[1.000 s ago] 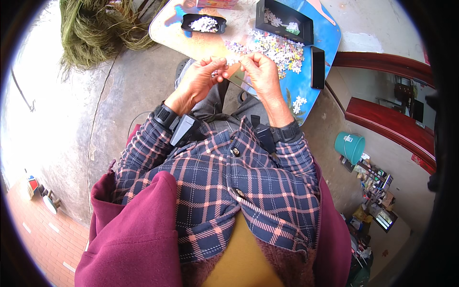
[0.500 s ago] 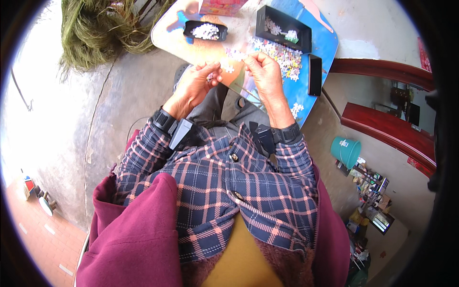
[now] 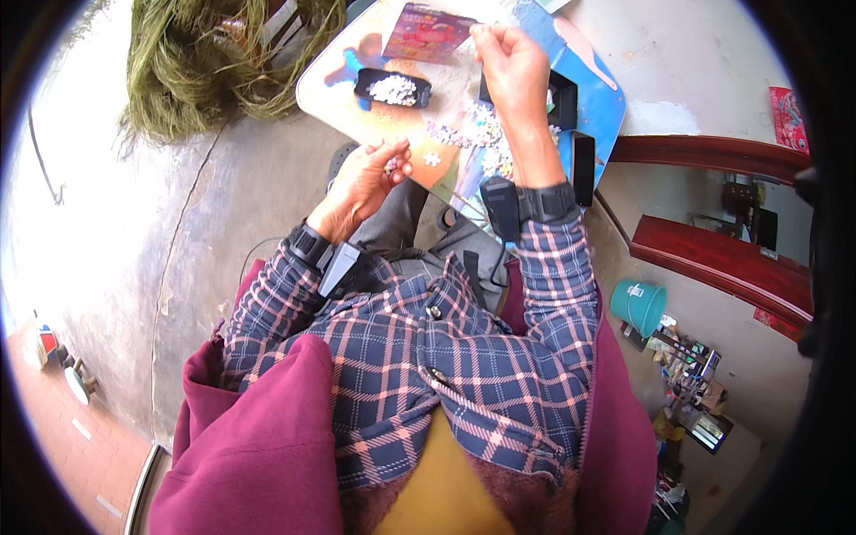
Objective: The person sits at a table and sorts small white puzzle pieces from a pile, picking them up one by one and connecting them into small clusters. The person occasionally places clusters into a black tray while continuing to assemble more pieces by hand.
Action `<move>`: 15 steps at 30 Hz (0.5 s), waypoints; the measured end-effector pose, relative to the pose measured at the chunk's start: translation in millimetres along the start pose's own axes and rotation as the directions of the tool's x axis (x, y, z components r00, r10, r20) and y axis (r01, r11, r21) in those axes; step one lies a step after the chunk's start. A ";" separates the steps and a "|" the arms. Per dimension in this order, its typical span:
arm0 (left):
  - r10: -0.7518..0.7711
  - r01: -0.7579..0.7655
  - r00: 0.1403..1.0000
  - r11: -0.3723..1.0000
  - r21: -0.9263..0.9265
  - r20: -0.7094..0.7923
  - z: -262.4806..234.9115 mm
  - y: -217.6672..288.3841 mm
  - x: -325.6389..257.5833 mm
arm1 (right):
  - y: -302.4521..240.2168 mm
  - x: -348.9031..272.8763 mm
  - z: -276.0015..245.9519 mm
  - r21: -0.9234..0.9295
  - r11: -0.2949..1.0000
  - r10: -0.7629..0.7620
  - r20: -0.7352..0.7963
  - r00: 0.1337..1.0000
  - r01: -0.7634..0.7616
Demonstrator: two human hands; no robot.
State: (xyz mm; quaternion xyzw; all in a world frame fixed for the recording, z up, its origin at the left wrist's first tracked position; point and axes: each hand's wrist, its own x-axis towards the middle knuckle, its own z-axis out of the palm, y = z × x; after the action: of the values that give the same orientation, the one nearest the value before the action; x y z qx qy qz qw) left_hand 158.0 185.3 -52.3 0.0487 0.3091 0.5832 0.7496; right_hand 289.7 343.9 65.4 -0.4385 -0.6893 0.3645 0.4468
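Over the near edge of the table, my left hand (image 3: 367,183) is curled closed. A small pinkish bit, which looks like a jigsaw puzzle piece (image 3: 390,166), shows between its fingers. My right hand (image 3: 515,76) reaches far out across the table with thumb and fingertips pinched together; what they hold, if anything, is too small to make out. Beneath that wrist lies a spread of loose jigsaw pieces (image 3: 486,129), and the forearm partly covers an open black box (image 3: 563,100). One white puzzle piece (image 3: 432,160) sits alone near my left hand.
A black tray (image 3: 366,87) heaped with pieces stands on the left of the picture-covered table (image 3: 321,85). Behind it is a printed pink-red box (image 3: 428,34). A narrow black box part (image 3: 582,169) and a pink paddle-shaped thing (image 3: 584,52) lie right.
My right hand has moved from near my left hand, forward and to the right, over the black box. The left hand stays closed in about the same place. The view has shifted slightly.
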 end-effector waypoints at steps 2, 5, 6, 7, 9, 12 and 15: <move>0.001 -0.001 1.000 1.000 0.010 -0.010 -0.8 2.4 0.6 | 10.3 -32.0 -2.7 0.027 0.996 0.082 0.113 0.990 -0.085; 0.007 -0.007 1.000 1.000 0.023 -0.003 1.6 4.5 3.4 | 23.0 -75.0 -5.1 0.081 0.956 0.258 0.223 0.940 -0.282; 0.000 0.000 1.000 1.000 0.030 0.000 2.9 4.9 4.0 | 25.3 -85.5 -6.8 0.082 0.954 0.256 0.266 0.929 -0.287; -0.005 0.005 1.000 0.999 0.038 0.004 4.9 5.5 4.3 | 26.5 -92.3 -9.7 0.064 0.943 0.296 0.287 0.911 -0.327; -0.006 0.004 1.000 0.998 0.066 0.030 9.0 5.8 3.5 | 26.1 -103.6 -13.9 0.021 0.910 0.388 0.317 0.866 -0.415; -0.005 -0.003 0.998 0.992 0.126 0.060 15.6 6.4 2.6 | 23.2 -112.8 -16.3 0.125 0.889 0.382 0.326 0.865 -0.440; 0.004 -0.021 0.997 0.979 0.201 0.082 20.7 6.1 0.8 | 22.6 -116.5 -16.6 0.213 0.858 0.389 0.325 0.862 -0.468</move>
State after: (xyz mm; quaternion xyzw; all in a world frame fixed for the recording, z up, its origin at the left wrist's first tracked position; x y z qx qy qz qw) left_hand 163.7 193.9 -33.3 0.1499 0.3357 0.5511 0.7491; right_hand 336.7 245.2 16.3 -0.4592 -0.5676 0.6072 0.3134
